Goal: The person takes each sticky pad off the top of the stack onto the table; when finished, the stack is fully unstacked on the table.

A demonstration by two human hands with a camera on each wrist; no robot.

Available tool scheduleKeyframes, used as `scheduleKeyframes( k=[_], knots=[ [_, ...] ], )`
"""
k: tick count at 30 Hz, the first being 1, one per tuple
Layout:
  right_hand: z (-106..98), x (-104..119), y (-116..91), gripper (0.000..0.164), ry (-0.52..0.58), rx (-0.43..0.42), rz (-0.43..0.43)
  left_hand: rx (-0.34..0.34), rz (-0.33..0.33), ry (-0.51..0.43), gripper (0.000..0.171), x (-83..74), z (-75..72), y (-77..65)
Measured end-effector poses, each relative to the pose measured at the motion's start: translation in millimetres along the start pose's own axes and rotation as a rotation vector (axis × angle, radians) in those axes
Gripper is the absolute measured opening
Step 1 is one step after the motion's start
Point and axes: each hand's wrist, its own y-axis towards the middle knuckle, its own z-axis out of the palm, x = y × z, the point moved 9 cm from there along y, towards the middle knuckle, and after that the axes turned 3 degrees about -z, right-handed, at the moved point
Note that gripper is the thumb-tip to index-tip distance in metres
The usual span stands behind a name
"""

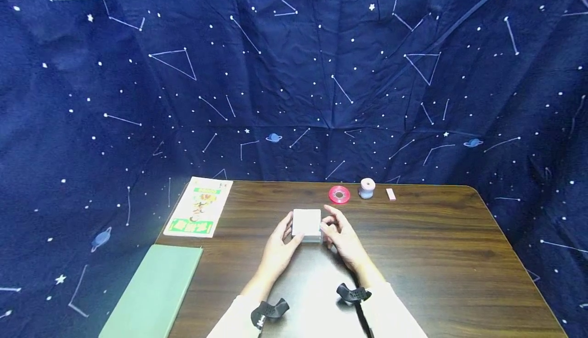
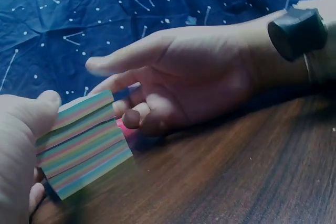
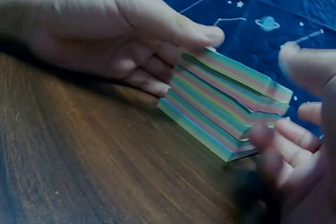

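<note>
A thick block of note paper (image 1: 306, 222) stands between my hands over the table, its top white. In both wrist views its side shows stripes of green, yellow, pink and blue, split into several uneven layers. My left hand (image 1: 277, 246) grips the block from the left, with the thumb at its near edge and the fingers along its side. On the other side is my right hand (image 1: 345, 241), fingers loosely bent and thumb apart from them. Its fingertips (image 3: 261, 136) are at the block's right side; whether they touch it is hard to tell.
At the table's back lie a red ring-shaped roll (image 1: 339, 194), a white spool (image 1: 367, 188) and a small pink-and-white block (image 1: 391, 194). To the left are a printed booklet (image 1: 198, 208) and a green book or folder (image 1: 151, 292). A dark blue star-patterned cloth (image 1: 294, 72) hangs behind.
</note>
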Motion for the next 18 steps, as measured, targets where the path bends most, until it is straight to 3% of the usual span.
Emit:
scheduleKeyframes(
  k=[3,7,18],
  knots=[
    [1.4,-1.0,2.6,0.072,-0.137,-0.019,0.013,0.01,0.008,0.065,0.075,-2.0,1.4,0.3],
    [2.7,2.4,4.3,0.076,-0.273,-0.039,-0.01,0.013,0.012,0.067,0.075,-3.9,2.9,0.9],
    [9.2,2.5,2.5,0.077,-0.195,-0.024,-0.016,0.016,0.047,0.088,0.083,-3.8,1.9,-0.6]
  ],
)
